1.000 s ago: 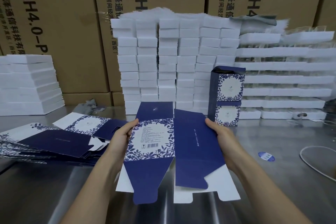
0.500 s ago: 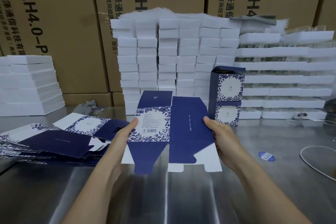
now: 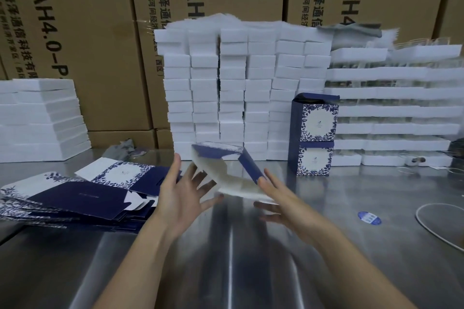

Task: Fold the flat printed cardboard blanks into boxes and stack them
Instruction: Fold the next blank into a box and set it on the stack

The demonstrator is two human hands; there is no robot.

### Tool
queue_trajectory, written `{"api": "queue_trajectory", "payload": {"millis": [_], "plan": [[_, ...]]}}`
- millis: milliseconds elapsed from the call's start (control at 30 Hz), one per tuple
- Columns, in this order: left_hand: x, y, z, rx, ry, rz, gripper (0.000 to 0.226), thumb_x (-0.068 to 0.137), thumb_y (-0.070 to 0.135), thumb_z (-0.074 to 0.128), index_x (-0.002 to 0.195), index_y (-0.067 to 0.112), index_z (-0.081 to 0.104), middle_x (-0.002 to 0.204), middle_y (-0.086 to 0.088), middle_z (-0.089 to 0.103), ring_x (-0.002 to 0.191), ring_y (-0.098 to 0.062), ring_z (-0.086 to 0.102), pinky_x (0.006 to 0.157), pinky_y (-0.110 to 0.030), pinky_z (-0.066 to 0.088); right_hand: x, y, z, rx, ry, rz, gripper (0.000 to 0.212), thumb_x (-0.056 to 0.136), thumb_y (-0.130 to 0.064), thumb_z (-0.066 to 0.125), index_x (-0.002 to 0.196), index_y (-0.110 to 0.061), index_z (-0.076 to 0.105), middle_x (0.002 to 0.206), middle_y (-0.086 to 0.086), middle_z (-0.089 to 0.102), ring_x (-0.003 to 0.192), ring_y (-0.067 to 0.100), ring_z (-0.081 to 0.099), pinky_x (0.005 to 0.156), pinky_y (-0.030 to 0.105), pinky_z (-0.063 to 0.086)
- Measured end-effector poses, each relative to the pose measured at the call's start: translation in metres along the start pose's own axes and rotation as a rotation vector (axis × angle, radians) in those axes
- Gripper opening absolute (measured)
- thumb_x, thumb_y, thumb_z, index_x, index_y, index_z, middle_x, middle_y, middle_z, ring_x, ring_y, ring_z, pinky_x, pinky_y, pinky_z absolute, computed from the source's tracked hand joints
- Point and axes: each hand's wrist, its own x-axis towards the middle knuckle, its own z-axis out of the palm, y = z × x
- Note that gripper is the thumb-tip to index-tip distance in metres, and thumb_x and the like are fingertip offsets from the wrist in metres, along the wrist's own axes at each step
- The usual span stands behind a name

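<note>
A printed blue-and-white cardboard blank (image 3: 226,173) is tipped away from me over the steel table (image 3: 251,258), its white inside facing me and its panels partly bent. My left hand (image 3: 183,195) has spread, straight fingers against its left side. My right hand (image 3: 278,198) lies under and beside its right edge with fingers extended. A fanned pile of flat blanks (image 3: 75,190) lies at the left. Two folded boxes (image 3: 315,135) stand stacked one on the other at the back right.
White foam blocks (image 3: 241,88) are stacked in columns behind the work area, with more white foam trays (image 3: 394,113) at the right and white slabs (image 3: 37,118) at the left. Brown cartons form the back wall. A blue sticker (image 3: 369,217) and a white cable (image 3: 437,228) lie at the right.
The blank, held upright by both side edges with its printed face towards me, has tipped away and begun folding. Both hands have let go of their grip and now have spread fingers.
</note>
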Motion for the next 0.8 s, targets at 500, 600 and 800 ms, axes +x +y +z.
{"api": "queue_trajectory", "payload": {"millis": [500,600,800], "plan": [[0.0,-0.009,0.015,0.484,0.227,0.261,0.027,0.095,0.053,0.071,0.093,0.029,0.082,0.098,0.014,0.077,0.095,0.001,0.07,0.088,-0.034,0.051,0.003,-0.01,-0.003,-0.261,0.489,-0.392,0.045,0.095,-0.053,0.073,0.074,-0.015,0.061,0.072,-0.006,0.059,0.072,0.012,0.055,0.069,0.036,0.049],[-0.003,-0.004,0.021,0.402,0.233,0.27,0.035,0.095,0.049,0.073,0.073,0.022,0.075,0.088,0.003,0.074,0.085,-0.012,0.068,0.082,-0.032,0.05,-0.001,-0.019,0.003,-0.13,0.506,-0.453,0.034,0.098,-0.044,0.073,0.077,-0.018,0.068,0.077,0.007,0.068,0.069,0.008,0.061,0.057,0.021,0.049],[-0.004,0.006,0.023,0.131,0.135,0.077,0.024,0.088,0.043,0.078,0.085,0.019,0.081,0.094,-0.003,0.076,0.082,-0.018,0.072,0.079,-0.034,0.055,-0.011,-0.037,0.004,0.596,0.281,-0.167,0.021,0.091,-0.026,0.075,0.103,-0.01,0.07,0.091,0.007,0.069,0.071,0.016,0.061,0.064,0.027,0.047]]}}
